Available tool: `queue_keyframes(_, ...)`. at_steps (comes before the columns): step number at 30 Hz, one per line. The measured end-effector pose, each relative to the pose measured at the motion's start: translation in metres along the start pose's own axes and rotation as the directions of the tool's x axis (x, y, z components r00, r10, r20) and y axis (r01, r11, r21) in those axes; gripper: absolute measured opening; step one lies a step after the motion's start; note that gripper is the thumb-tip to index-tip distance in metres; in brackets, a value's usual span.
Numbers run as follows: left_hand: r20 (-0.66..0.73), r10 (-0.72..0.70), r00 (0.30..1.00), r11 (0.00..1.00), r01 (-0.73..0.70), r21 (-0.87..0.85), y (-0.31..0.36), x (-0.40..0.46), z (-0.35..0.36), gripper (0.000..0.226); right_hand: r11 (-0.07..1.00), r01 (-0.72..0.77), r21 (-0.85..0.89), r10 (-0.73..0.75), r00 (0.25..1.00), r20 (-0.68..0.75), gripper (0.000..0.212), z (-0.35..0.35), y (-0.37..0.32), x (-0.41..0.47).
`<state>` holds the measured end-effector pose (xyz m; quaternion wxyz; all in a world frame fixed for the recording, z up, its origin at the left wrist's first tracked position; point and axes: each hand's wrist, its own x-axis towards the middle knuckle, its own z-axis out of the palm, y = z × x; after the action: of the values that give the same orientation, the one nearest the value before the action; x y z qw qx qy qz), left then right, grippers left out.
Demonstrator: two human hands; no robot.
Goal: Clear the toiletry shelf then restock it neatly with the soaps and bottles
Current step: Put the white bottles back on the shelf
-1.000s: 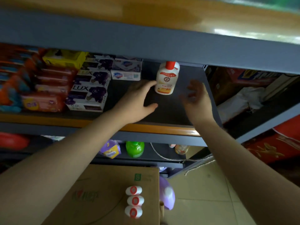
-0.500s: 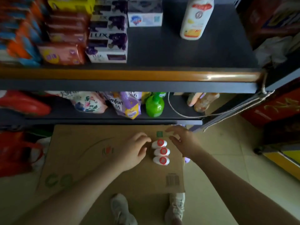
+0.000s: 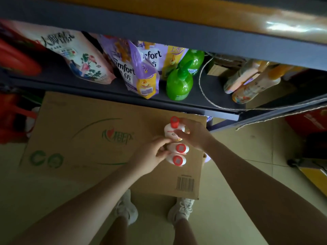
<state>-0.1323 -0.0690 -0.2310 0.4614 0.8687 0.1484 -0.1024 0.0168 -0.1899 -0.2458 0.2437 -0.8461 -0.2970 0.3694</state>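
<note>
Three white bottles with red caps stand in a row on a cardboard box [image 3: 92, 138] on the floor. My right hand [image 3: 192, 134] grips the far bottle [image 3: 172, 127] around its body. My left hand [image 3: 152, 154] pinches the middle bottle [image 3: 179, 148] from the left side. Untouched, the near bottle [image 3: 177, 160] stands just below my left fingers. The toiletry shelf is out of view above; only the underside of its edge [image 3: 194, 38] shows.
A lower shelf [image 3: 208, 96] behind the box holds purple refill pouches [image 3: 134, 71], a floral pouch [image 3: 85, 62], green pump bottles [image 3: 179, 84] and orange bottles [image 3: 251, 85]. Red bags [image 3: 12, 117] sit left. My shoes [image 3: 180, 209] stand against the box.
My view has dropped further from the upper shelf to the box. My right hand has closed round the far bottle and my left has closed on the middle one.
</note>
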Motion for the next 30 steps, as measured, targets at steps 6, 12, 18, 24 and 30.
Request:
queue_keyframes(6, 0.038, -0.022, 0.999, 1.000, 0.022, -0.020, 0.000, 0.019, 0.013, 0.042, 0.987, -0.117, 0.110, 0.130, 0.984, -0.119, 0.047, 0.012, 0.015, 0.016)
queue_keyframes(12, 0.149, -0.066, 0.987, 0.994, 0.078, -0.072, -0.007, 0.038, 0.017, 0.030, 0.863, -0.114, 0.493, 0.215, 0.964, -0.155, 0.036, 0.007, 0.021, 0.013)
queue_keyframes(18, 0.176, -0.154, 0.972, 0.985, 0.137, 0.105, -0.002, 0.057, 0.023, 0.040, 0.628, -0.041, 0.777, 0.366, 0.897, -0.248, 0.024, -0.025, 0.029, -0.029)
queue_keyframes(24, 0.120, -0.192, 0.974, 0.965, 0.210, -0.160, 0.023, 0.048, 0.006, 0.039, 0.566, -0.059, 0.822, 0.383, 0.902, -0.199, 0.018, -0.054, 0.014, -0.077)
queue_keyframes(30, 0.050, -0.102, 0.994, 0.962, 0.111, -0.250, 0.065, 0.008, -0.057, 0.042, 0.683, 0.121, 0.720, 0.188, 0.924, -0.333, 0.019, -0.105, -0.046, -0.126)
